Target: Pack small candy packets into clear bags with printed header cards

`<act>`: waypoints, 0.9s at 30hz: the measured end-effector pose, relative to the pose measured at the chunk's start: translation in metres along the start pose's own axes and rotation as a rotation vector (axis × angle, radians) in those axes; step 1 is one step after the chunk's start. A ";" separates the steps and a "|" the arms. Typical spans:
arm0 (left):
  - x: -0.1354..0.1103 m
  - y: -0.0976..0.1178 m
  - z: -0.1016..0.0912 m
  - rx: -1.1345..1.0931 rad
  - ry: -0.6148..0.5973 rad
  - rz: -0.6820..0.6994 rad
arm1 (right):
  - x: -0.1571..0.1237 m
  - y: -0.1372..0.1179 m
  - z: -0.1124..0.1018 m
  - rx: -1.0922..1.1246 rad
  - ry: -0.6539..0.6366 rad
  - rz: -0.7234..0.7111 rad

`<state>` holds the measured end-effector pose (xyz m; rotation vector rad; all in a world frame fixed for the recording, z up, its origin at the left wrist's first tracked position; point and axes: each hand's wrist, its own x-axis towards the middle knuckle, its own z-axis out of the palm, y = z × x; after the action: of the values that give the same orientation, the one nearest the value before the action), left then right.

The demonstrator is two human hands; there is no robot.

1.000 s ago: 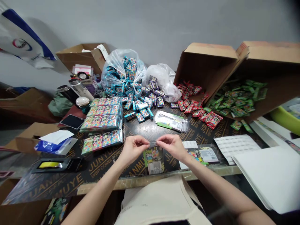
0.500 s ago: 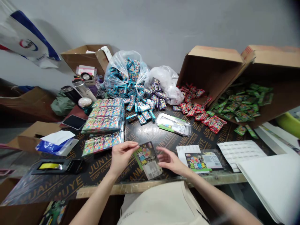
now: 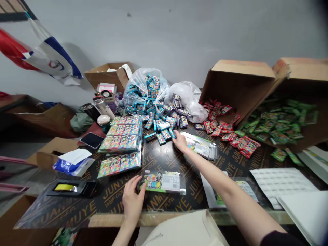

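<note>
Resting flat near the table's (image 3: 77, 212) near edge, the packet (image 3: 162, 181) touches the left hand's (image 3: 132, 202) loosely spread fingertips at its left end. Farther off, the right hand (image 3: 179, 141) lies open beside blue packs (image 3: 164, 131), grasping nothing.

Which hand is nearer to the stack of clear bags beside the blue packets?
Right. The right hand rests at the left edge of the stack of clear bags. The left hand is far nearer the table's front edge, touching a filled packet.
</note>
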<state>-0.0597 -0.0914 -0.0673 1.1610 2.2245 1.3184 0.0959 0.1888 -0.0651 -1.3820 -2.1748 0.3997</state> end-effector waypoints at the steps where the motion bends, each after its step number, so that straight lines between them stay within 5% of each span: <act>1: 0.003 0.006 0.003 -0.064 -0.043 -0.011 | -0.003 -0.002 0.000 0.000 0.000 -0.015; 4: 0.018 0.035 0.022 -0.433 -0.246 -0.253 | -0.035 -0.012 -0.008 0.010 -0.003 -0.112; 6: 0.029 0.054 0.039 -0.723 -0.391 -0.423 | -0.071 -0.018 -0.017 0.046 -0.029 -0.310; 10: 0.042 0.080 0.065 -0.977 -0.578 -0.532 | -0.134 -0.021 -0.042 0.125 -0.107 -0.676; 16: 0.035 0.089 0.068 -0.825 -0.855 -0.567 | -0.141 -0.014 -0.078 0.242 -0.206 -0.449; 21: 0.029 0.082 0.065 -0.628 -0.965 -0.373 | -0.133 -0.017 -0.085 0.434 -0.292 -0.493; 27: 0.031 0.047 0.059 0.085 -0.874 0.467 | -0.130 0.022 -0.084 0.326 -0.186 -0.427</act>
<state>-0.0204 -0.0208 -0.0547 1.8960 1.4195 0.6166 0.2047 0.0781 -0.0431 -0.7065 -2.3455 0.6999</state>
